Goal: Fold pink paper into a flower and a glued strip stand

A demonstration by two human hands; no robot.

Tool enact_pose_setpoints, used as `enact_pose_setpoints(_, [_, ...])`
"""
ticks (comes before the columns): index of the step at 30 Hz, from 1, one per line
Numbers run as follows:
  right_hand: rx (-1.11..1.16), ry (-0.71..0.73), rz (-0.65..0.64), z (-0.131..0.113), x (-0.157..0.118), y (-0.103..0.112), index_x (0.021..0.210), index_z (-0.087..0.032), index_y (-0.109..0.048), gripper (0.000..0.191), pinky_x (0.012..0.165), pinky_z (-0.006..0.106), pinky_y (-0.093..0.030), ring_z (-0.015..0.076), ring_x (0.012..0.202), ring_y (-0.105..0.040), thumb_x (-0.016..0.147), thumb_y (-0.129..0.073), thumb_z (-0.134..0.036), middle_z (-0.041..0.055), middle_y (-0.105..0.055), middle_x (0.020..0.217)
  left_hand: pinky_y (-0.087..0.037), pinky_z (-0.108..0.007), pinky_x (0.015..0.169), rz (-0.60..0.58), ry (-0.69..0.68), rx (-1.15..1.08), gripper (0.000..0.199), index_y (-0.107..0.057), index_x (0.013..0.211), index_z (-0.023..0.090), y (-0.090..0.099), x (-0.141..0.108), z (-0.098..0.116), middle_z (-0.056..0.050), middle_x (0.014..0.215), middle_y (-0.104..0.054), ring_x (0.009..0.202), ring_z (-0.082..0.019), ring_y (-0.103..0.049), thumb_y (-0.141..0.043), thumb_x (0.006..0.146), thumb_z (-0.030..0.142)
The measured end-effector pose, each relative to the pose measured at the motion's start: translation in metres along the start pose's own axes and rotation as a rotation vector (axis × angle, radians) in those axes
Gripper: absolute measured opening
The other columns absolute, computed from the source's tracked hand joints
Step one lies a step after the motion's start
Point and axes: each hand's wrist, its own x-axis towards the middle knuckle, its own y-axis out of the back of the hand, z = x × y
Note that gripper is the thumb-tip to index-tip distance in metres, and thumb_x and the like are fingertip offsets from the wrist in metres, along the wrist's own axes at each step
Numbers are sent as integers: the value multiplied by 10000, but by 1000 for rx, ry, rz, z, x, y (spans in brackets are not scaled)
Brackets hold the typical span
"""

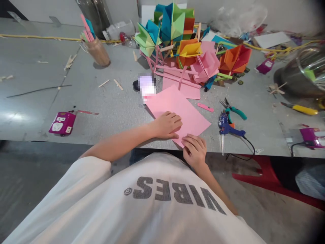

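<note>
A pink sheet of paper (pixel 181 105) lies at a slant near the table's front edge, one corner pointing right. My left hand (pixel 168 125) rests flat on its left part, palm down with fingers stretched out. At the near corner, the bent fingers of my right hand (pixel 195 149) close on the paper's edge; the thumb is hidden. More pink paper (pixel 181 91) shows beyond the sheet, below a pink folded paper shape (pixel 206 66) and pink strips. A pink cutter (pixel 205 107) lies off the sheet's right side.
To the right are a blue glue gun (pixel 224 125), teal-handled pliers (pixel 236 111) and a yellow-handled tool (pixel 303 108). Colourful folded paper shapes (pixel 175 27) crowd the back. A purple power socket (pixel 62 123) and a jar (pixel 98 52) stand left. A blurred-out device (pixel 146 86) touches the sheet's far left.
</note>
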Motion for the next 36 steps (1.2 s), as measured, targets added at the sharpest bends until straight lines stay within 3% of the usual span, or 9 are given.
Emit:
enact_pose_setpoints(3, [-53, -57, 17, 1, -11, 5, 1104, -279, -778, 346, 987, 466, -578, 288, 1095, -839, 891, -730, -11, 35, -906, 1121, -451, -544, 1131, -24, 60, 74, 718, -621, 1645, 209, 5, -11, 17, -224, 1527, -692, 1371, -429, -618, -668, 1103, 678])
enact_pose_setpoints(7, [7, -58, -42, 2, -15, 8, 1154, -251, -770, 330, 940, 434, -597, 270, 1056, -844, 935, -716, -10, 54, -907, 1138, -407, -599, 1174, -37, 194, 116, 762, -571, 1712, 216, 2, -30, 33, -244, 1505, -674, 1378, -445, -590, -693, 1099, 651])
enact_pose_setpoints(14, [114, 67, -130, -4, 1, -1, 1187, -224, -787, 327, 976, 394, -645, 266, 1240, -869, 980, -655, -7, 80, -910, 1200, -438, -639, 1219, 37, 452, -18, 680, -775, 1396, 236, -8, -65, 41, -181, 1320, -683, 1247, -399, -639, -767, 1003, 790])
enact_pose_setpoints(16, [111, 72, -156, -5, 6, -4, 1180, -221, -799, 318, 999, 401, -649, 279, 1302, -852, 988, -653, -13, 88, -906, 1230, -414, -699, 1290, 102, 488, -47, 632, -774, 1323, 204, -13, -69, 42, -213, 1427, -678, 1390, -437, -627, -742, 1033, 765])
enact_pose_setpoints(18, [82, 48, -196, -5, 9, -6, 1172, -223, -803, 304, 1010, 421, -648, 303, 1352, -832, 998, -652, -25, 92, -898, 1273, -326, -731, 1398, 156, 478, -86, 564, -745, 1329, 176, -18, -69, 43, -256, 1654, -603, 1634, -463, -507, -702, 1087, 683])
enact_pose_setpoints(21, [34, 6, -219, -3, 11, -5, 1212, -219, -793, 319, 1016, 446, -649, 327, 1380, -820, 1008, -639, -29, 102, -888, 1326, -236, -735, 1473, 160, 459, -175, 562, -667, 1511, 176, -24, -66, 43, -246, 1875, -434, 1809, -425, -339, -639, 1138, 594])
enact_pose_setpoints(24, [11, -13, -165, -2, 6, -2, 1287, -207, -769, 320, 1008, 434, -656, 312, 1300, -857, 1030, -661, -51, 114, -895, 1313, -150, -820, 1465, 131, 486, -194, 751, -558, 1700, 243, -26, -64, 42, -219, 1933, -361, 1828, -454, -308, -680, 1100, 677])
enact_pose_setpoints(28, [-2, 13, -131, -2, -9, 3, 1386, -202, -737, 346, 1073, 428, -653, 308, 1317, -859, 1052, -729, -114, 128, -898, 1334, -55, -849, 1460, 130, 504, -166, 973, -487, 1785, 306, -28, -63, 41, -184, 1972, -285, 1843, -486, -251, -764, 997, 804])
enact_pose_setpoints(36, [-56, 54, -108, -1, -47, 4, 1446, -236, -727, 404, 1287, 447, -539, 296, 1437, -806, 1047, -782, -218, 107, -883, 1416, 23, -833, 1459, 117, 510, -166, 1043, -428, 1836, 297, -32, -65, 40, -182, 1992, -219, 1856, -496, -193, -728, 997, 838])
